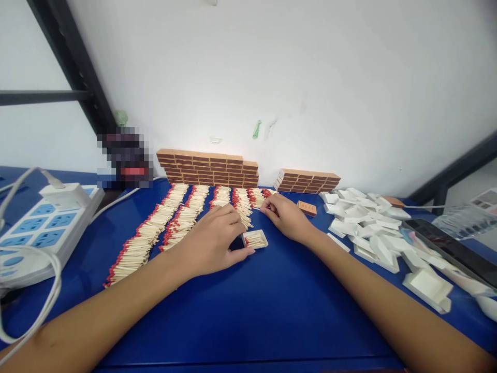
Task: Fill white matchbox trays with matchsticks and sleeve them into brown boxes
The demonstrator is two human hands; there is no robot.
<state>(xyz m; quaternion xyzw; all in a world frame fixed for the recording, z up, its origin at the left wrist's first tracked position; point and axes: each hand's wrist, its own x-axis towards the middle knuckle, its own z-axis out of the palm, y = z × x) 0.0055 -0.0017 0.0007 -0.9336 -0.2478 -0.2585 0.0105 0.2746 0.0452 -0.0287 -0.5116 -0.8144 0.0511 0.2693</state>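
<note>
A small white matchbox tray (pixel 261 243) with some red-tipped matches in it sits on the blue table. My left hand (pixel 215 241) curls round its left side, the thumb along the near edge and the fingers at the far side. Just beyond, my right hand (pixel 285 213) has its thumb and fingertips pinched together beside the right-hand rows of matches; what lies between them is too small to make out. Rows of red-tipped matches (pixel 151 228) lie to the left, partly hidden by my left hand and forearm. A closed orange matchbox (pixel 307 208) lies just beyond my right hand.
Stacked matchboxes (pixel 209 168) stand against the wall, with a smaller stack (pixel 308 180) to the right. Empty white trays (pixel 361 217) are heaped at right, beside a dark phone (pixel 450 251). A power strip (pixel 50 228) with white cables lies at left.
</note>
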